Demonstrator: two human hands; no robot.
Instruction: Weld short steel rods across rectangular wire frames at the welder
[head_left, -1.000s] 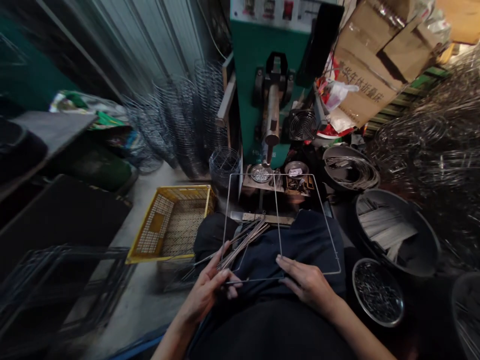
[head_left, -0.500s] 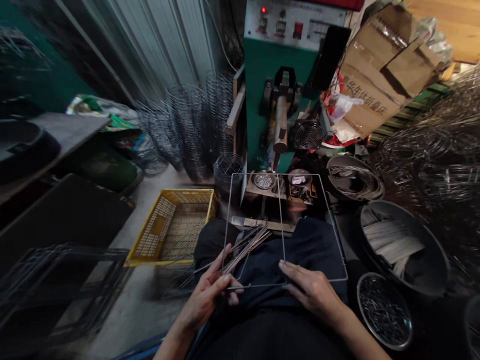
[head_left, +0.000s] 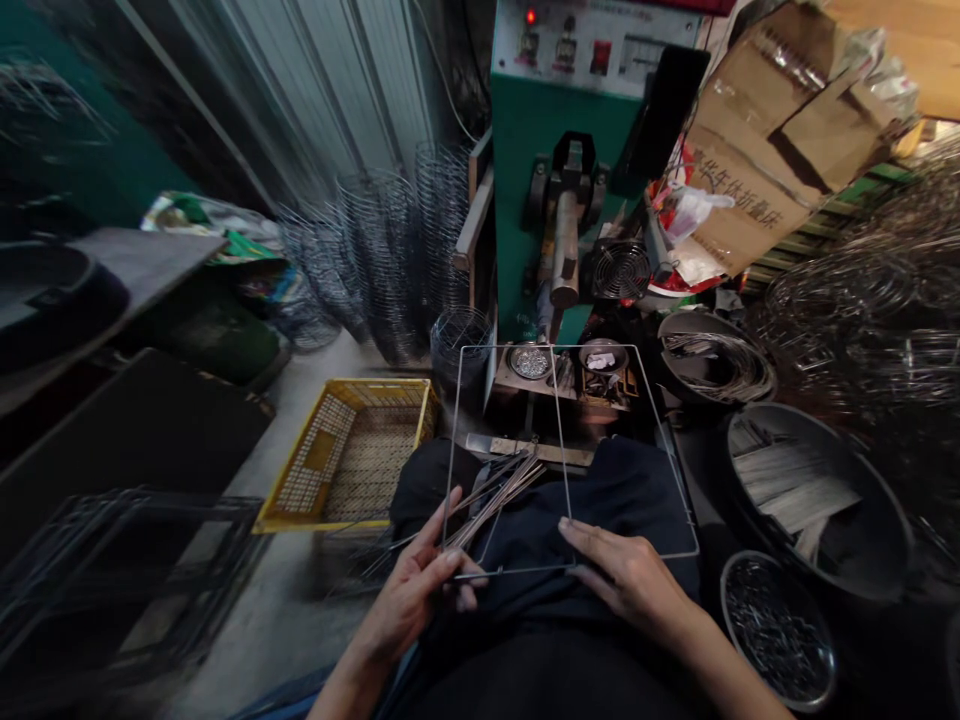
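Observation:
A rectangular wire frame [head_left: 565,480] with a bar down its middle is held tilted above my lap. My left hand [head_left: 424,570] grips its near left corner, thumb and fingers closed around the wire. My right hand [head_left: 626,570] pinches the middle bar close to the near edge. Across my thighs, just beyond my left hand, lies a loose bundle of thin metal rods [head_left: 502,495]. Past the far edge of the frame stands a green machine [head_left: 517,220] with a thick metal arm [head_left: 565,250] pointing down toward me.
A yellow plastic crate [head_left: 289,490] is on the floor at left, with stacked wire cylinders [head_left: 379,260] behind. On the right are a basin of flat strips [head_left: 795,480], a bowl of small metal parts [head_left: 776,625] and a pan of coiled wire [head_left: 720,360]. A cardboard box [head_left: 750,180] leans behind.
The view has shifted slightly, so the surroundings appear a little further right. Both hands keep the same hold on the wire frame, which has barely moved.

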